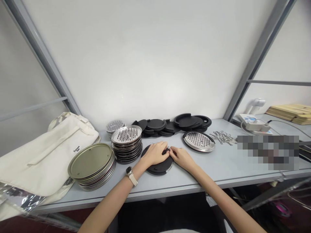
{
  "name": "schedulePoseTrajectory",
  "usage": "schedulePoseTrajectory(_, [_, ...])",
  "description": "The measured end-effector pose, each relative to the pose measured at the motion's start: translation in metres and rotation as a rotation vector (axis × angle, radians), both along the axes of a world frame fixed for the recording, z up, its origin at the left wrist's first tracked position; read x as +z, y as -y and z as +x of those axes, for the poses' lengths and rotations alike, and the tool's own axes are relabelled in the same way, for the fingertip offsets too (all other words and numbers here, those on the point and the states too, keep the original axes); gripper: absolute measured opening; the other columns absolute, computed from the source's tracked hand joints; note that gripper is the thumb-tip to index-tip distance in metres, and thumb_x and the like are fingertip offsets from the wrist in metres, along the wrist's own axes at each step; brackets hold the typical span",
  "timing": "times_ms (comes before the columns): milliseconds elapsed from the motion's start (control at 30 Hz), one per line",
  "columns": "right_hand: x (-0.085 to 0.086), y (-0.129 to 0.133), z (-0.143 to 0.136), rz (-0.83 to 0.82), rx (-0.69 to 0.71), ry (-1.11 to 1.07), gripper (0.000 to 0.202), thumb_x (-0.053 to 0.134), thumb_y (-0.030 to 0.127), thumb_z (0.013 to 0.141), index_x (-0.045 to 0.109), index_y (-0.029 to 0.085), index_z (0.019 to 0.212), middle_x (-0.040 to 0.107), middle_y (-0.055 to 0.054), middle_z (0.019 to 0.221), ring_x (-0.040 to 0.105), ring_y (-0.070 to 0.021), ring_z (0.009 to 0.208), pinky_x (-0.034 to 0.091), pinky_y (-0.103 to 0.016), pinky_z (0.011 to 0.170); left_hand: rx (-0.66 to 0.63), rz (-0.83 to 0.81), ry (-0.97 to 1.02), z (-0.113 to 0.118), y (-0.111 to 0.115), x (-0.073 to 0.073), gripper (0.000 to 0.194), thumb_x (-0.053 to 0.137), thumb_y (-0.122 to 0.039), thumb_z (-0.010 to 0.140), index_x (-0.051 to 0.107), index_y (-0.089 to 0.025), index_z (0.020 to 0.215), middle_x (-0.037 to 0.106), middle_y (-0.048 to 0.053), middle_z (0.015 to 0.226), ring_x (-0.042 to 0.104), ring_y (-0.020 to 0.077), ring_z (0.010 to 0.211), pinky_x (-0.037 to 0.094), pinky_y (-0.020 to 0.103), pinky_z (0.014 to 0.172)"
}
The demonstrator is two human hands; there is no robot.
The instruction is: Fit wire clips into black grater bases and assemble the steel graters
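A black round disc (159, 169) lies on the table in front of me, with a strip of shiny metal along its lower right edge. My left hand (156, 152) lies across the disc and grips it, its fingers bent over the far side. At the disc's right edge my right hand (180, 157) is closed in a pinch, fingertips close to the left thumb. A small metal wire clip (168, 148) shows at those fingertips, partly hidden. Right of the hands sits a round metal grater plate (200, 141) in a black holder. Beyond it similar wire clips (222, 137) lie in a loose pile.
Stacked grater plates (126, 135) and olive-green round plates (91, 161) stand left, beside a cream fabric bag (46, 149). Black round holders (155, 124) line the wall. A white power strip (256, 124) with cables and tan flat pieces (290, 111) are at right.
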State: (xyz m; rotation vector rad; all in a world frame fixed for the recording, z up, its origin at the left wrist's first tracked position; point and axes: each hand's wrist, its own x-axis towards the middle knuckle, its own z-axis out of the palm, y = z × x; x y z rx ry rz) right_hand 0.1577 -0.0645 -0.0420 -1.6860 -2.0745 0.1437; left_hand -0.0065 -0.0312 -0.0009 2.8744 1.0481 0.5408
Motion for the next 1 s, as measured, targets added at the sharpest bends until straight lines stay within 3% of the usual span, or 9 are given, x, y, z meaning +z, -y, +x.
schedulePoseTrajectory(267, [-0.0004, -0.0002, 0.0001, 0.014, 0.003, 0.024, 0.028, 0.032, 0.028, 0.092, 0.055, 0.019, 0.08, 0.065, -0.004, 0.068, 0.058, -0.015, 0.06, 0.025, -0.024, 0.055, 0.006, 0.007, -0.007, 0.0007, 0.0014, 0.0013, 0.011, 0.045, -0.029, 0.084, 0.047, -0.019, 0.083, 0.056, 0.001, 0.081, 0.052, 0.0158, 0.07, 0.032, 0.028, 0.057])
schedulePoseTrajectory(1000, [-0.0012, -0.0012, 0.0006, 0.006, -0.007, 0.028, 0.029, 0.034, 0.028, 0.091, 0.056, 0.019, 0.074, 0.064, -0.004, 0.065, 0.056, -0.0139, 0.058, 0.024, -0.024, 0.054, 0.025, -0.018, -0.013, 0.0008, 0.0019, 0.0021, 0.011, 0.046, -0.031, 0.084, 0.048, -0.019, 0.084, 0.057, 0.001, 0.084, 0.053, 0.0163, 0.073, 0.034, 0.029, 0.058])
